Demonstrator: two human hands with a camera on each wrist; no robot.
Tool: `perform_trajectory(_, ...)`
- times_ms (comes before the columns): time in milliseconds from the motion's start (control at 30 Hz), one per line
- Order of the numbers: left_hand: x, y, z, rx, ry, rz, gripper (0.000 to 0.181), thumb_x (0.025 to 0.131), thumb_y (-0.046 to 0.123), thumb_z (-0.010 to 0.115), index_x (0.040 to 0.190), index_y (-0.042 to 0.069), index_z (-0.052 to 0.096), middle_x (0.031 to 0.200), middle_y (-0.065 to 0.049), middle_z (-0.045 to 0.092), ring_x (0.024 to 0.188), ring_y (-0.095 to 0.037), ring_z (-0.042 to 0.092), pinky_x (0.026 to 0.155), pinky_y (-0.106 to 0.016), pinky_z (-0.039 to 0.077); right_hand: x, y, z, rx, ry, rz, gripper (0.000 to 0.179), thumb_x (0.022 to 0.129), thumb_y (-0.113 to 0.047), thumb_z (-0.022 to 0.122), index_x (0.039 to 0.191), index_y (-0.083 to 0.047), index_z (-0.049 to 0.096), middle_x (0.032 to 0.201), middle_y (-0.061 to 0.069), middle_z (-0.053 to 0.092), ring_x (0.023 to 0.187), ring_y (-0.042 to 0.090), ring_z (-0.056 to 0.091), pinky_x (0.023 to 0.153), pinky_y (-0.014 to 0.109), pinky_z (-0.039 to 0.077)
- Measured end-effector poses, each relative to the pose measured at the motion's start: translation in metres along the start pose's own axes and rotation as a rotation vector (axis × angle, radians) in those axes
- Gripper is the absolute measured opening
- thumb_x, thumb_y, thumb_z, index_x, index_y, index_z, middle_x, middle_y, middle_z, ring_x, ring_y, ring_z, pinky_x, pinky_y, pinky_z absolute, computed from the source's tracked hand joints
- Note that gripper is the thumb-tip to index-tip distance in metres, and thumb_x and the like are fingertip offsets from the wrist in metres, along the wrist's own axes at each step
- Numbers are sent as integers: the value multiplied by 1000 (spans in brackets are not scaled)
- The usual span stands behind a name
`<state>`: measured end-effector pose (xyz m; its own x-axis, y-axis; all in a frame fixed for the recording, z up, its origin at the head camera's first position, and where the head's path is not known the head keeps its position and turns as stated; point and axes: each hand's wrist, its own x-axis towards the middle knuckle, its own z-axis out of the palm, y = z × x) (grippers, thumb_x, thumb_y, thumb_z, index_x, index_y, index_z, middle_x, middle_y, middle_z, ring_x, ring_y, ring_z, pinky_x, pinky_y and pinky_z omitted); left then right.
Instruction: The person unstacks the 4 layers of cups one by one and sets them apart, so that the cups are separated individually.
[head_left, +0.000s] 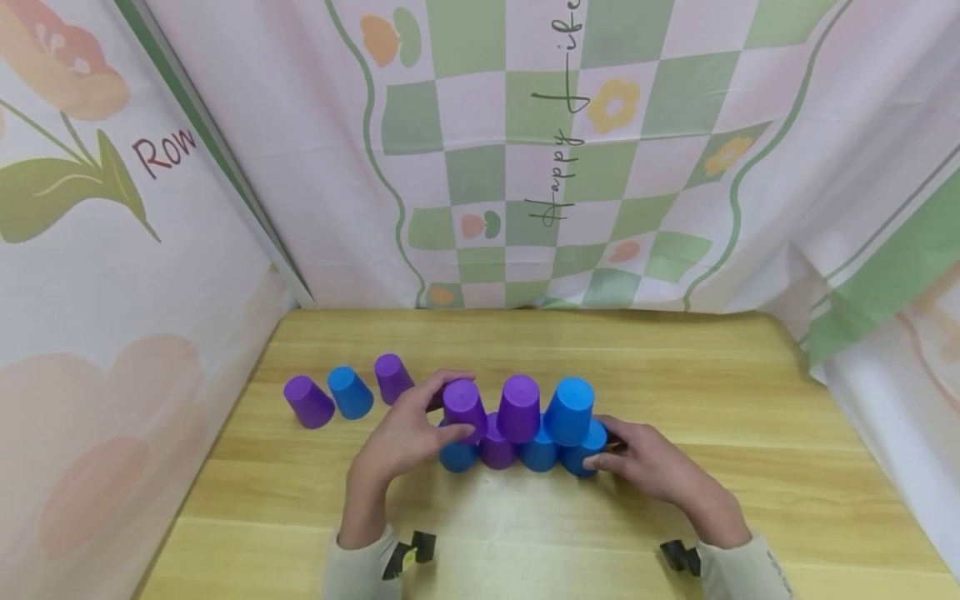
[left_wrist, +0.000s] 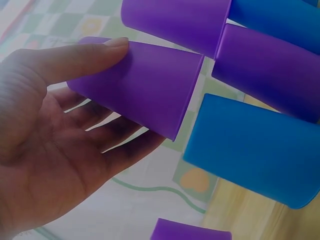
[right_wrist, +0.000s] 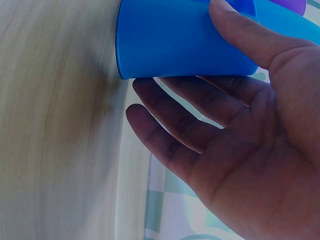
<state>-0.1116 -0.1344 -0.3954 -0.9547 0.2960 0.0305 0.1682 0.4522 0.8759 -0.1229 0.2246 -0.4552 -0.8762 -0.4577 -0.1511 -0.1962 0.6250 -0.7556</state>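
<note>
My left hand (head_left: 411, 429) holds a purple cup (left_wrist: 145, 85) upside down, thumb on one side and fingers on the other. This cup sits at the left end of the upper row, close over a blue cup (head_left: 457, 457). Beside it in that row stand another purple cup (head_left: 519, 408) and a blue cup (head_left: 570, 410). Below them, the bottom row also has a purple cup (head_left: 497, 448) and a blue cup (head_left: 538, 454). With thumb and fingers, my right hand (head_left: 648, 458) grips the bottom row's rightmost blue cup (right_wrist: 175, 40).
Left of the stack, a purple cup (head_left: 308, 402), a blue cup (head_left: 350, 392) and another purple cup (head_left: 392, 378) stand upside down on the wooden table (head_left: 525, 542). A patterned curtain (head_left: 472, 183) hangs along the table's far edge, with a cloth wall (head_left: 187, 350) at the left.
</note>
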Motion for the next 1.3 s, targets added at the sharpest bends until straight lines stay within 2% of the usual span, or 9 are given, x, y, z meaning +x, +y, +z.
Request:
perform_trajectory(233,-6,1,-6,-2,32,14,59,89,9,83,142,23,61,130,0,71,127,-28,66,113,-54,51,0,-1,0,-4,3,-8,44,99,-34,75,134,-9,65,121,6,74,109,23,70,94,48,63)
perform_trajectory(400,-10,1,-10,4,50,-10,60,89,9,83,144,21,61,131,1,70,127,-26,66,114,-52,51,0,0,1,-5,0,-20,44,99,-34,74,134,-10,65,121,6,74,109,23,69,94,48,63)
perform_trajectory(733,-19,-6,-18,15,106,-33,59,88,10,85,141,23,62,134,-1,68,130,-27,64,116,-56,49,2,1,0,-17,-2,14,46,99,-36,74,136,-10,64,121,6,74,109,24,69,94,48,63)
perform_trajectory(1000,-28,-14,-26,32,161,-61,60,88,7,84,140,26,61,134,-4,69,130,-30,64,115,-57,49,3,1,0,-13,-17,11,46,100,-36,73,136,-9,63,121,6,73,108,23,69,93,48,63)
perform_trajectory(1300,-39,-20,-34,18,205,-76,62,86,4,85,140,23,61,140,-9,67,133,-32,63,116,-56,48,3,2,0,-24,-11,9,47,99,-37,74,136,-9,64,120,5,73,107,22,69,93,47,63)
